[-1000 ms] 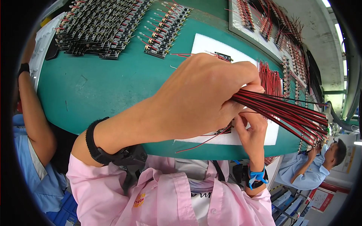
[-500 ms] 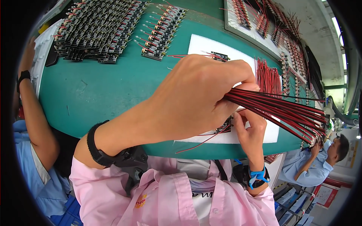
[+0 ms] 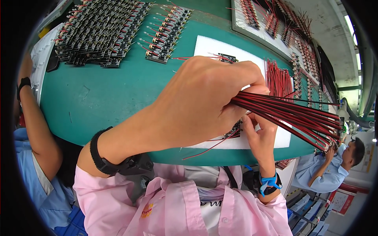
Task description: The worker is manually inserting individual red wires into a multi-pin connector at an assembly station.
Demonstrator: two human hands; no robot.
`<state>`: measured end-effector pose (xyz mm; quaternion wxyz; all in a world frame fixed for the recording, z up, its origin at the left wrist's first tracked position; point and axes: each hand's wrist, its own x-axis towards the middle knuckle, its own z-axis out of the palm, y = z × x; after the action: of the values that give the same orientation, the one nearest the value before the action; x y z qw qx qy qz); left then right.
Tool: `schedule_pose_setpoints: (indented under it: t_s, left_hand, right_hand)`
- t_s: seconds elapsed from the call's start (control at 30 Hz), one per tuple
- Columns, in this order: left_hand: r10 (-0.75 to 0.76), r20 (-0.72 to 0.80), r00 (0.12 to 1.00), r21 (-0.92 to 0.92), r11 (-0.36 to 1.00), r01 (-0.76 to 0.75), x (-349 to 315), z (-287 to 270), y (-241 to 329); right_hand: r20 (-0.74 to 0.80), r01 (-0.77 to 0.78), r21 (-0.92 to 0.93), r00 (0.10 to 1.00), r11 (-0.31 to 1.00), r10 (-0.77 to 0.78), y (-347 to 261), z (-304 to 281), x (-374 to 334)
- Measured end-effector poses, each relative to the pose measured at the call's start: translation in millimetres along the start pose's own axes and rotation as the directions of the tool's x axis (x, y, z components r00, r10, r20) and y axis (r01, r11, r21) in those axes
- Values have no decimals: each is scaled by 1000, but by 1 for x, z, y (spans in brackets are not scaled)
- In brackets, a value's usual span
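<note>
The left hand [image 3: 204, 102] has its grip pressed together around a bundle of red and black wires [image 3: 291, 116], which fans out to the right above the green tabletop [image 3: 102, 98]. Just under it, the right hand [image 3: 260, 135] pinches at the near end of the wires beside a small circuit board [image 3: 235, 129] lying on a white foam sheet [image 3: 212, 45]. Rows of more circuit boards [image 3: 98, 31] lie at the far left of the tabletop, and loose red wires [image 3: 277, 76] lie past the sheet.

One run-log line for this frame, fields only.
left hand: clasps red-black wire bundle | right hand: fingers at small circuit board under bundle | surface: white foam sheet on green table
</note>
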<state>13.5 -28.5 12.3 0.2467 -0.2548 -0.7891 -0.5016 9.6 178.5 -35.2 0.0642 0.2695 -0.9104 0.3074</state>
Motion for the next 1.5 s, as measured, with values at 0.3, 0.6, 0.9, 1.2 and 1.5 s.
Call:
schedule_pose_setpoints:
  t_s: [0.3, 0.6, 0.9, 1.2, 1.5]
  left_hand:
    - [1, -1, 1000, 5, 1000, -1, 0, 1, -1]
    - [-4, 6, 1000, 39, 999, 3, -1, 0, 1]
    - [-12, -29, 999, 36, 999, 13, 1, -2, 3]
    - [-29, -7, 1000, 55, 998, 30, 4, -7, -1]
    - [-547, 195, 814, -392, 717, 576, 16, -7, -10]
  right_hand:
    - [-79, -69, 36, 994, 997, 72, 8, 7, -7]
    - [-85, 225, -130, 968, 966, -237, -5, 3, 0]
    - [58, 223, -163, 975, 961, -217, -7, -4, 2]
    - [47, 133, -144, 991, 981, -127, -18, -5, 1]
    - [92, 300, -186, 953, 936, -288, -14, -12, -3]
